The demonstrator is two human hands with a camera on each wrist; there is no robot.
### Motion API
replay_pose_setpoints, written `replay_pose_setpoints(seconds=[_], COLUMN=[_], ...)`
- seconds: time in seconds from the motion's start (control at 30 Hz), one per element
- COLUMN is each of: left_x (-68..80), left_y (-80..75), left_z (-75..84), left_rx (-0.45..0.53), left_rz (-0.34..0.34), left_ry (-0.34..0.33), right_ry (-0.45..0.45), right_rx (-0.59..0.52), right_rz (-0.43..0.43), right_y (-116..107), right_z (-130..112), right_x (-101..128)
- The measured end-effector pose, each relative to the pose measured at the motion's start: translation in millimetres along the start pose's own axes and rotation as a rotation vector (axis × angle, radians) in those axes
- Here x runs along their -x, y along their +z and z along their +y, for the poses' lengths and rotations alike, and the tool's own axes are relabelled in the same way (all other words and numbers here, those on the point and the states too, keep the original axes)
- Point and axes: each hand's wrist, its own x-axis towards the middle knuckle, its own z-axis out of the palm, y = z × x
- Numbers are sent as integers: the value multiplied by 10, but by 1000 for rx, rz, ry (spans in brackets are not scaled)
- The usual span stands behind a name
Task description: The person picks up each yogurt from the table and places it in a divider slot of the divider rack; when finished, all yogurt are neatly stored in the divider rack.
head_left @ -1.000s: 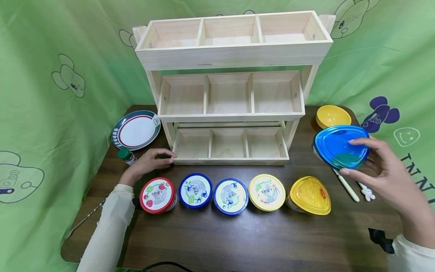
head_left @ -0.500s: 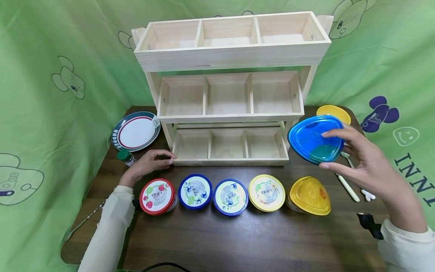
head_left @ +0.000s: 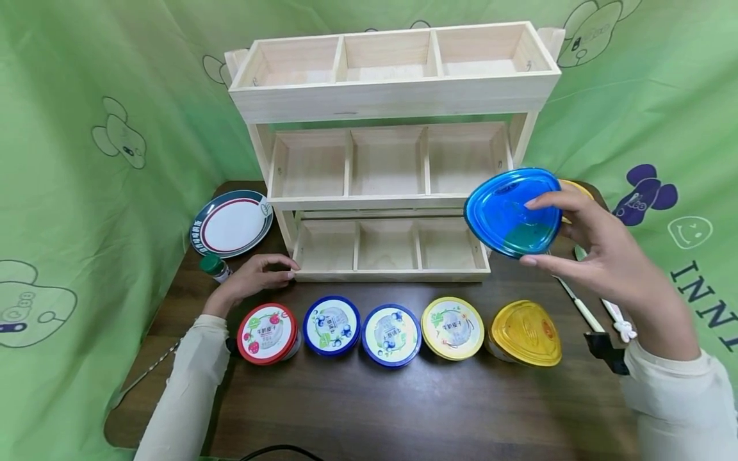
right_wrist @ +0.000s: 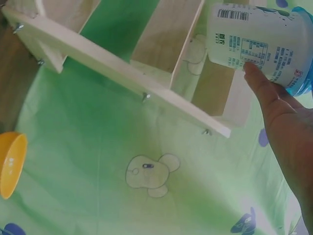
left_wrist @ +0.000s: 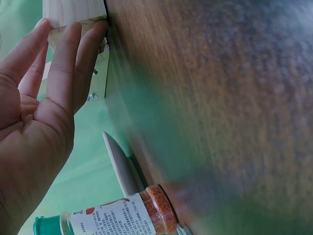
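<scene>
My right hand (head_left: 536, 232) grips a white cup with a blue rounded-triangle lid (head_left: 510, 210), held tilted in the air beside the right end of the wooden three-tier rack (head_left: 392, 102), level with its middle and bottom tiers. The right wrist view shows the cup's printed side (right_wrist: 254, 41) with my thumb (right_wrist: 274, 107) against it. My left hand (head_left: 271, 269) rests open on the table, its fingertips touching the rack's front-left bottom corner (left_wrist: 73, 12). All rack compartments that show are bare wood.
Several lidded cups stand in a row on the dark table (head_left: 403, 403): red (head_left: 267, 333), blue (head_left: 331, 324), blue (head_left: 391, 334), yellow (head_left: 452, 327), yellow triangular (head_left: 524, 333). A plate (head_left: 232, 221) and spice bottle (head_left: 214, 266) lie left; a yellow bowl (right_wrist: 11, 164) and cutlery (head_left: 582, 307) right.
My right hand has carried the blue-lidded cup up and to the left, from above the cutlery to beside the rack's right end. The left hand has stayed in place.
</scene>
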Motion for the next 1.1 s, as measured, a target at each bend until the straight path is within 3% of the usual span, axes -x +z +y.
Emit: replay_pose_setpoints(seconds=[0.07,0.13,0.4,0.6,0.83,1.03,1.1], left_x=[-48,-46,-4,-6,-8,-1,3], left_y=[-48,-51,32,30,18,30,35], left_z=[-117,-122,29,39,25,25,22], left_rx=[23,25,-36,-53,-52,-47,-50], left_rz=[-30,-41,23,29,30,30,29], left_ry=[56,75,-25,-41,-35,-29,-30], right_ry=[-33,-52,-18,-21,1,9,22], right_rx=[-13,-37,-94,-223,-88,-256,-265], right_rz=[-5,-8,-6,15,67,94,93], right_y=[4,13,47,60,99,155,173], right_z=[-16,-25,-40,-3,48,194,234], right_x=[-64,-123,-332,-457,-586,-693,-737])
